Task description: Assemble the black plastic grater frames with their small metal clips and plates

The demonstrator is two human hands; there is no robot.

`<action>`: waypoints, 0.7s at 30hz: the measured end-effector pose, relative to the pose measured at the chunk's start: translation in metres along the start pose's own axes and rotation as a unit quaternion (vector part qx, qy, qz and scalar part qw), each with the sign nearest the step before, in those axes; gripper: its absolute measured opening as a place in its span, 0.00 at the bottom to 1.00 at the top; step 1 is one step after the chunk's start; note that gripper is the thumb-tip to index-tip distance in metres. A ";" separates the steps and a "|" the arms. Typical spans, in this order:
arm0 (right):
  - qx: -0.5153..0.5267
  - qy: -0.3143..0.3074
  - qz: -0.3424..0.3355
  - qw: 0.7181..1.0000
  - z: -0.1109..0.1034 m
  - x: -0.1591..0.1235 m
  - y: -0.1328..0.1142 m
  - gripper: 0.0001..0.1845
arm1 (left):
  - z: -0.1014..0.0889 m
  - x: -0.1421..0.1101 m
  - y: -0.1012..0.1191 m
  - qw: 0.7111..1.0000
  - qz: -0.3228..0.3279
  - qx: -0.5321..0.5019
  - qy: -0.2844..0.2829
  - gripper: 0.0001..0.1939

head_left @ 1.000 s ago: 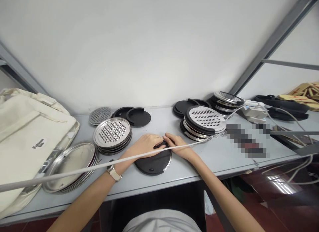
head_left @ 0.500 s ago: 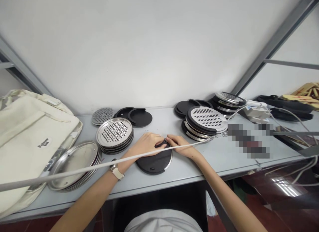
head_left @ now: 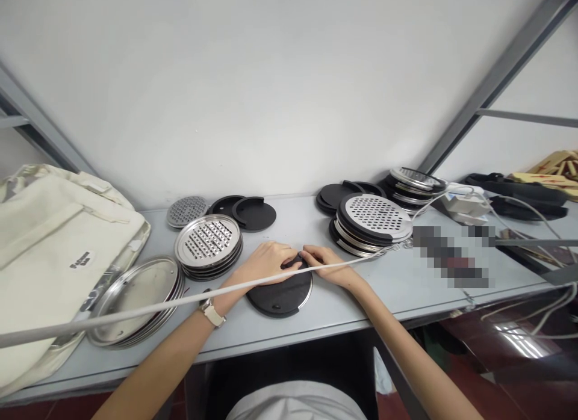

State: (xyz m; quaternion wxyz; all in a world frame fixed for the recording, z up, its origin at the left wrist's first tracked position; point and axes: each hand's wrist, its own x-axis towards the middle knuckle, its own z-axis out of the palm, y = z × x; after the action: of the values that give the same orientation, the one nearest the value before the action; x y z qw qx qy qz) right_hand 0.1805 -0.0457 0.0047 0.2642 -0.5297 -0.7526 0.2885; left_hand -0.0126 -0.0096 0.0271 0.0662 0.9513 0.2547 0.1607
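Observation:
A black round disc [head_left: 280, 296] with a bright metal strip along its right edge lies flat on the table in front of me. My left hand [head_left: 270, 262] rests across its far side, with the fingers curled and pressed to its far edge. At the far right of that edge, the bent fingers and thumb of my right hand [head_left: 332, 266] pinch the rim. Both sets of fingertips nearly meet and partly hide the rim. Left of my hands stands a stack of metal grater discs [head_left: 208, 242]; to the right is a stack of black-rimmed grater discs [head_left: 374, 218].
A white cable [head_left: 180, 301] crosses in front of my hands. Plain metal discs [head_left: 135, 293] are piled at left beside a cream bag [head_left: 40, 245]. Along the wall lie black round holders [head_left: 255, 214] and a grey grater disc [head_left: 187, 211]. More stacked discs [head_left: 415, 178] stand at back right.

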 end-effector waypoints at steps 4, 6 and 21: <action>0.001 -0.004 0.001 1.000 0.001 0.000 0.001 0.21 | -0.001 0.000 0.000 1.000 -0.006 -0.004 -0.005 0.15; 0.001 -0.002 -0.001 1.000 0.001 0.000 0.002 0.21 | -0.001 0.000 0.000 1.000 -0.006 -0.004 -0.006 0.15; 0.015 -0.009 -0.007 1.000 -0.001 -0.001 0.001 0.21 | -0.003 0.001 0.001 1.000 0.000 -0.009 -0.012 0.13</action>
State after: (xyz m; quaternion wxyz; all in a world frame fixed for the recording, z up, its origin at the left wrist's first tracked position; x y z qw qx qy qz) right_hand 0.1819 -0.0462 0.0044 0.2676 -0.5177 -0.7544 0.3021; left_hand -0.0126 -0.0104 0.0306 0.0780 0.9523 0.2528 0.1518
